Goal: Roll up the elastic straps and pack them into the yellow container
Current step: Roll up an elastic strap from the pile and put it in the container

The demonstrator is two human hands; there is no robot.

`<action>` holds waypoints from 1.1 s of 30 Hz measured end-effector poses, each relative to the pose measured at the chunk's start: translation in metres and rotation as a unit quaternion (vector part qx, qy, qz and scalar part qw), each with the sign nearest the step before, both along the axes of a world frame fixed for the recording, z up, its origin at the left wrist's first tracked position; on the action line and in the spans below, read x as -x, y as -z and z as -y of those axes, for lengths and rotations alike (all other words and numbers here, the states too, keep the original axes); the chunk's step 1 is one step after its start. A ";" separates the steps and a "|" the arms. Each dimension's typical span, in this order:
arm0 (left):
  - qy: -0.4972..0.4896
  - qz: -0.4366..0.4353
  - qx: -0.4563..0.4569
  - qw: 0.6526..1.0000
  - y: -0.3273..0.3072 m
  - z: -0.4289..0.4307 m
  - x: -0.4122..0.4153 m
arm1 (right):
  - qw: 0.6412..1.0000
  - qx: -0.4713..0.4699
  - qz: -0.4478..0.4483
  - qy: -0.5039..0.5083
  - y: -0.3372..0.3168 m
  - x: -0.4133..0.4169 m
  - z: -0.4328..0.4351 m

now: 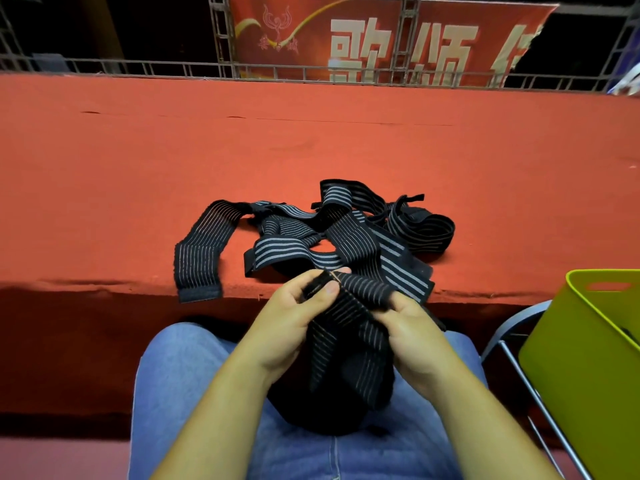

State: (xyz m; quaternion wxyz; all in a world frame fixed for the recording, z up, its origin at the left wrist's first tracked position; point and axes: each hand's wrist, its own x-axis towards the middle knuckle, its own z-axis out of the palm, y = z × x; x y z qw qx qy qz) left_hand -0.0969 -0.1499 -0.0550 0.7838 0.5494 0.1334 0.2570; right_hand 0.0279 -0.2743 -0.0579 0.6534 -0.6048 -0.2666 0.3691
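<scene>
Blue jeans (180, 375) are filling the bottom of the view, and a black elastic strap (349, 327) with thin pale stripes is draping down over the lap. The left hand (291, 317) is pinching the strap's top end between thumb and curled fingers, where the first fold seems to be forming. The right hand (412, 334) is gripping the band just beside it, fingers wrapped around the fabric.

More straps are lying in a loose tangled pile (311, 237) on the red carpeted ledge (311, 133), one end hanging over the edge. The yellow container (581, 358) is sitting on a metal chair frame (519, 368) to the person's right, well apart from the hands; something dark is showing inside, too little to identify.

The roll is probably only beginning. The hanging length looks twisted, so it is likely to wind crooked unless flattened. Elastic springs back, so a slackening pinch could let the turns unwind. The held strap is also touching the pile, and pulling may drag others off the ledge.
</scene>
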 end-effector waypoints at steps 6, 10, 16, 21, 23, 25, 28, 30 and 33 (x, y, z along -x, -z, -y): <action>-0.069 -0.023 -0.072 0.995 -0.001 0.000 -0.001 | 0.993 0.046 0.107 0.007 0.001 0.000 0.003; -0.093 -0.054 -0.148 0.983 0.003 -0.002 0.001 | 0.996 -0.045 -0.071 -0.042 -0.003 0.002 0.006; -0.079 -0.045 -0.173 0.981 0.003 -0.003 0.005 | 0.994 -0.028 0.015 0.105 0.007 -0.015 -0.002; -0.079 0.000 -0.115 0.990 0.000 -0.009 0.012 | 0.972 -0.054 -0.004 0.228 0.012 -0.038 0.005; -0.089 0.003 -0.116 0.989 -0.002 -0.010 0.012 | 0.976 -0.060 0.007 0.208 0.014 -0.041 0.007; -0.097 -0.002 -0.116 0.989 -0.004 -0.008 0.008 | 0.979 -0.075 0.019 0.189 0.015 -0.037 0.004; -0.102 -0.001 -0.125 0.987 -0.007 -0.004 0.004 | 0.983 -0.079 0.078 0.145 0.014 -0.026 -0.001; -0.089 0.007 -0.135 0.987 -0.010 -0.005 0.006 | 0.984 -0.063 0.110 0.129 0.011 -0.020 -0.001; -0.077 0.016 -0.154 0.985 -0.016 -0.012 0.013 | 0.982 -0.064 0.073 0.165 0.013 -0.024 -0.001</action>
